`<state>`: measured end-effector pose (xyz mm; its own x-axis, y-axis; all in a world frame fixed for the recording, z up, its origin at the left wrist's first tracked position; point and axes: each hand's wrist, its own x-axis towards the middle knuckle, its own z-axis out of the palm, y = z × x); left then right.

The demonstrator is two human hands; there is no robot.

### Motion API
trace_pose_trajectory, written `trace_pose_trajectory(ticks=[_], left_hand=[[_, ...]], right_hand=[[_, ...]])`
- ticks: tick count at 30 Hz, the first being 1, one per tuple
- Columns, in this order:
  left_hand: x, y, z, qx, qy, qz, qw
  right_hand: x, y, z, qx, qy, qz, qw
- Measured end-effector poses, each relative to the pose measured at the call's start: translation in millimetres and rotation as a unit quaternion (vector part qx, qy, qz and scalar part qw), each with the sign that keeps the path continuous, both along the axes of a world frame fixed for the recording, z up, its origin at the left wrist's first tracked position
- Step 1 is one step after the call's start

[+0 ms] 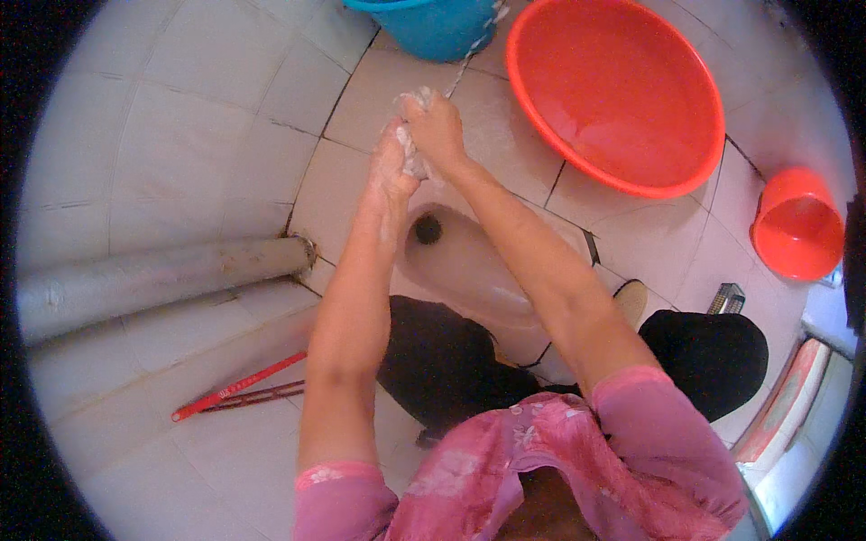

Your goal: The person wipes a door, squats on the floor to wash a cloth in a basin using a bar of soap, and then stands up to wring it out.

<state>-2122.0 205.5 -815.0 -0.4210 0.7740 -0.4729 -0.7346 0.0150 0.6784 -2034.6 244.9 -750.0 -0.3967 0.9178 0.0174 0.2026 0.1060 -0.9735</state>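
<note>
My left hand [392, 159] and my right hand [435, 128] are together, wrapped around a wet, pale bundle of cloth strands, possibly a mop head [411, 152]. Part of the bundle shows between the hands and above the right fist. A thin whitish twisted strand [457, 76] runs from near my right hand up towards a blue bucket [440, 30] at the top. Just below the hands lies a squat toilet pan [467, 264] set in the tiled floor, with its dark drain hole at the upper left.
A large red basin [616, 95] holding water stands at the upper right. Right of it sits a small red bucket [798, 226]. A pale pipe [169, 277] juts from the left. A red folded plastic object [237, 389] lies lower left. A small metal-looking item [727, 299] is near my right knee.
</note>
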Motion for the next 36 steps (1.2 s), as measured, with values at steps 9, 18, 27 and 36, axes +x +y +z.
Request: trace_pose_trajectory(ticks=[9,18,27,36], left_hand=[[-8,-12,1,0.120,-0.165,-0.157,0.966],[-11,-8,-28,0.050,0.395,-0.089,0.913],[-2,-13,18,0.015,-0.014,-0.013,1.000],[-11,-15,8,-0.011,-0.017,0.033,0.999]], right_hand=[[12,-27,7,0.178,0.000,-0.033,0.983],[-2,-33,-38,0.261,-0.014,0.016,0.965],[8,-22,13,0.179,-0.026,0.008,0.983],[-10,-10,-25,0.094,-0.083,0.027,0.992]])
